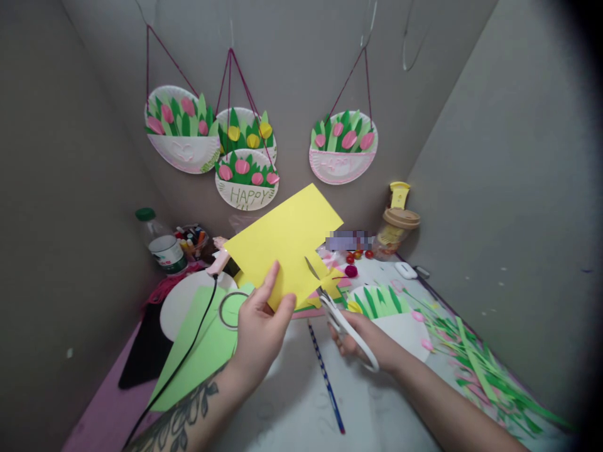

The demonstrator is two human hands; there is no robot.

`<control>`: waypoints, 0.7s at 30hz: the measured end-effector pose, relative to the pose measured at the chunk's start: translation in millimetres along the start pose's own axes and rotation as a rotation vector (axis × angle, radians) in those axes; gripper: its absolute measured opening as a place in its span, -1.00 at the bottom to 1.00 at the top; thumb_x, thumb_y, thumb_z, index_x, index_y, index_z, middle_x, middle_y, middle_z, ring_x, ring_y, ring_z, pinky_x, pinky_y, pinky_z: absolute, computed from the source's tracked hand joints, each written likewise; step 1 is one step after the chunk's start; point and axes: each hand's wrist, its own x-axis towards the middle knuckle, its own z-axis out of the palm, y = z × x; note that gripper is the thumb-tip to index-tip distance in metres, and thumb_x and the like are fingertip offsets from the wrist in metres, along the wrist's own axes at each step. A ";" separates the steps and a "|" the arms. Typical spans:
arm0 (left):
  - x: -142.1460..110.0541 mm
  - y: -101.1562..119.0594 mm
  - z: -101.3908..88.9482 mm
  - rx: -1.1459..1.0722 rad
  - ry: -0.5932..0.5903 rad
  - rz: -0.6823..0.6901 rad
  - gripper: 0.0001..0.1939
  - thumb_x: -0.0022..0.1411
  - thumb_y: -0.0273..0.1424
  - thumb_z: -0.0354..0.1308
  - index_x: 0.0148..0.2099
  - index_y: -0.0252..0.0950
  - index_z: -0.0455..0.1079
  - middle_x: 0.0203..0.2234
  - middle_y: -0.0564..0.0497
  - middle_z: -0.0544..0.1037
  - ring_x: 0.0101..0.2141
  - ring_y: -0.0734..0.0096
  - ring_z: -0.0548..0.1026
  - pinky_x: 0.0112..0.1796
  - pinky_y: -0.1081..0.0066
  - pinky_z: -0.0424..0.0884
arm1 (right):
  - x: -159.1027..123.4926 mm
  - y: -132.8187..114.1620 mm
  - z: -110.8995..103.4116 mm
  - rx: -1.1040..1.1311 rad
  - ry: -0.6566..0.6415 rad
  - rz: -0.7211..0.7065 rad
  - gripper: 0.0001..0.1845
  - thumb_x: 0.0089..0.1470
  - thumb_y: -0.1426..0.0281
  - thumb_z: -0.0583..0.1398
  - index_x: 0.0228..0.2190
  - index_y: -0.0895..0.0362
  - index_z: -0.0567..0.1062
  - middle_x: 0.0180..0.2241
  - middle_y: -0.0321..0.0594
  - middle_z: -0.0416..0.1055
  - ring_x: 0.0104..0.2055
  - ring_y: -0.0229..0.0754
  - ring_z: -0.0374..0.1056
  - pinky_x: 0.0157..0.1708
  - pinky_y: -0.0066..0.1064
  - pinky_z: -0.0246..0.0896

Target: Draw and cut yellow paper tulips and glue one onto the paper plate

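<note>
My left hand [264,323] grips a sheet of yellow paper [282,242] near its lower edge, thumb and a finger on the near face. The sheet is raised above the table, with a notch cut out of its right side. In my right hand [360,339] is a pair of scissors [346,329] with white handles. Its blades are apart at the lower right part of the sheet. A cut yellow piece [332,282] shows just beside the blades; I cannot tell whether it is still joined to the sheet. Below lies a blue patterned pencil [326,376].
Green paper [193,351], a tape roll [234,311] and a black cable [193,339] lie at left. A bottle [162,245] stands behind. To the right are a half paper plate [402,333], green paper scraps [490,370] and a lidded cup [394,232]. Decorated plates [343,166] hang on the wall.
</note>
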 end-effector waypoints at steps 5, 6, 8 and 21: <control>-2.9 -0.4 1.8 -0.020 -0.001 -0.017 -0.37 0.09 -0.29 0.23 0.23 -0.22 0.28 0.04 -0.11 0.49 -0.12 0.32 0.51 -0.08 0.35 0.44 | 0.1 -1.6 0.8 -0.003 0.014 -0.011 -0.69 -0.24 0.20 0.24 -0.49 0.13 0.31 -0.51 -0.32 0.23 -0.55 -0.31 0.13 -0.57 -0.46 0.02; -3.6 0.4 1.9 -0.015 -0.001 -0.017 -0.37 0.09 -0.30 0.23 0.23 -0.22 0.27 0.02 -0.11 0.51 -0.16 0.33 0.52 -0.12 0.36 0.45 | 0.0 -2.0 1.3 -0.002 0.023 -0.011 -0.67 -0.23 0.17 0.24 -0.49 0.13 0.31 -0.51 -0.31 0.23 -0.55 -0.31 0.13 -0.56 -0.45 0.03; -5.3 2.4 2.3 0.001 0.009 -0.009 -0.37 0.08 -0.32 0.23 0.22 -0.23 0.28 -0.08 -0.10 0.57 -0.27 0.36 0.51 -0.23 0.39 0.48 | -0.3 -1.4 2.9 0.012 0.036 -0.005 -0.62 -0.24 0.12 0.26 -0.50 0.13 0.31 -0.51 -0.31 0.23 -0.55 -0.31 0.15 -0.55 -0.44 0.03; -20.8 -11.7 8.9 0.102 0.003 0.063 -0.35 0.17 -0.31 0.16 0.30 -0.27 0.15 -0.64 0.19 0.24 -0.61 0.57 0.20 -0.55 0.56 0.24 | -0.8 11.1 16.5 0.048 0.064 -0.048 -0.32 -0.23 -0.23 0.21 -0.43 0.15 0.33 -0.51 -0.31 0.26 -0.54 -0.29 0.21 -0.53 -0.43 0.12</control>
